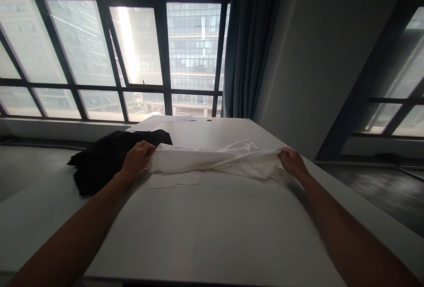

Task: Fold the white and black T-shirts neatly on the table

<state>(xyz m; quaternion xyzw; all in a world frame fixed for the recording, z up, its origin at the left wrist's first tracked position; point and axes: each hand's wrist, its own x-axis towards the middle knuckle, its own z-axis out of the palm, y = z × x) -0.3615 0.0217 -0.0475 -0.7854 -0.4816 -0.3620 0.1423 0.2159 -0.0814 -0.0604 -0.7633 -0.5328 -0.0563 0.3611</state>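
Note:
A white cloth (212, 160), perhaps a garment, stretches sideways between my two hands over the white table (212, 229). My left hand (138, 158) is closed on its left end. At the other end, my right hand (293, 161) pinches a corner of it. The cloth sags a little in the middle and has loose folds along its far edge. Its exact kind cannot be made out. Beside my left hand lies a heap of black fabric (102, 159).
Thin white sheets (180, 118) rest at the table's far end, near a dark round spot (209, 120). Beyond stand a large black-framed window (162, 48) and a blue curtain (247, 48). Grey floor (374, 190) shows past the table's right edge.

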